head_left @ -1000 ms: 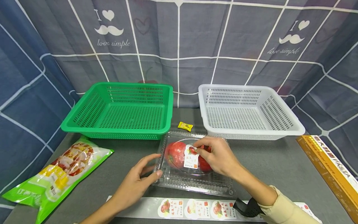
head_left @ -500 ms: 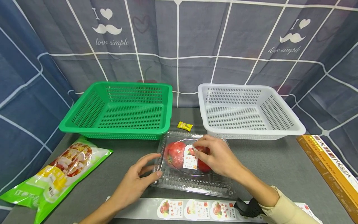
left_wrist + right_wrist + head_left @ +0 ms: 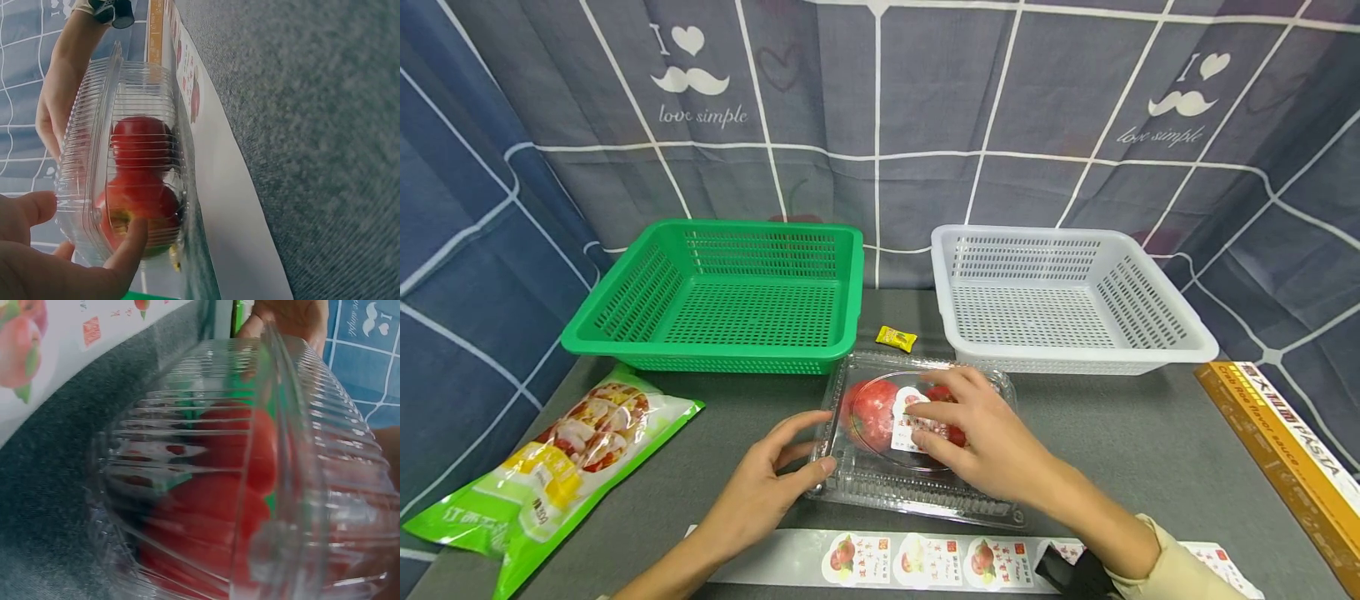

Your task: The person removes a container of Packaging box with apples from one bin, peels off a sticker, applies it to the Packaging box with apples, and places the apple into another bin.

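A clear plastic clamshell box (image 3: 910, 490), its lid down, sits mid-table. Inside are red apples (image 3: 142, 145), one with its stem hollow showing in the left wrist view. On the lid lies a white fruit sticker (image 3: 904, 435), partly covered by my right hand (image 3: 992, 433), whose spread fingertips touch it. My left hand (image 3: 767, 479) rests against the box's left side, thumb near the front corner and fingers along the edge. In front of the box lies a strip of fruit stickers (image 3: 790, 557), crossed by my right forearm.
A green basket (image 3: 752, 354) stands at back left, a white basket (image 3: 1075, 357) at back right. Between them lies a small yellow packet (image 3: 897, 338). A green food bag (image 3: 572, 450) is at left, an orange pasta box (image 3: 1285, 458) at right.
My right hand has gone from pinching at the sticker's upper edge to spread fingers laid over it, shifting slightly toward me. My left hand and the box stay in place.
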